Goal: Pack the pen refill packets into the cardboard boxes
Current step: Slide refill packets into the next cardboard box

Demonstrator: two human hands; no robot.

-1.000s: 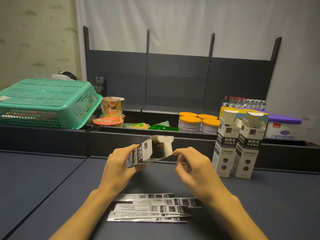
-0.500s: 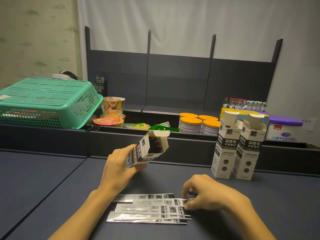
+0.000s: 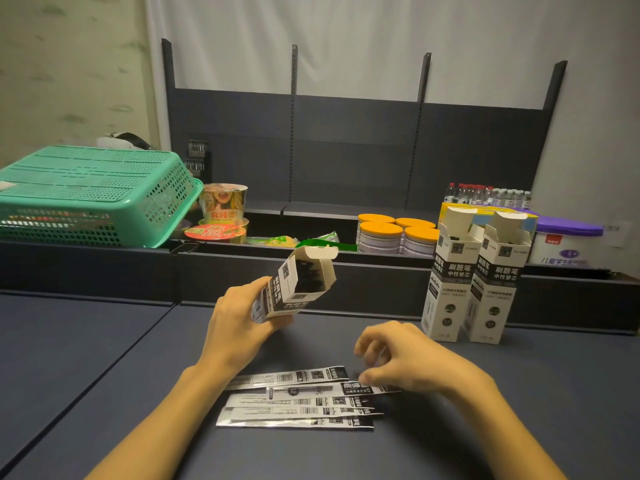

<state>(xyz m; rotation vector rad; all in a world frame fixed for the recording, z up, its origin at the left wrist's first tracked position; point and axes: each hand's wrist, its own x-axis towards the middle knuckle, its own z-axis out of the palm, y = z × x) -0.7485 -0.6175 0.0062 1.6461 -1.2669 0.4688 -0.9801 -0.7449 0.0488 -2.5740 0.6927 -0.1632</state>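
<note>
My left hand holds a black-and-white cardboard box above the table, tilted, with its top flap open and its mouth turned up and to the right; something dark shows inside. Several pen refill packets lie flat in a loose stack on the dark table near me. My right hand is low over their right ends, thumb and fingers pinching the black end of one packet. Two more boxes stand upright with open tops to the right.
A low dark ledge runs across behind the boxes. Behind it sit a green basket upside down, noodle cups, orange-lidded jars, a purple-lidded tub and small bottles.
My right hand left the box's mouth, dropped to the packets and took hold of one packet's end, sliding it slightly right. The left hand kept the box, tilting it more upright.
</note>
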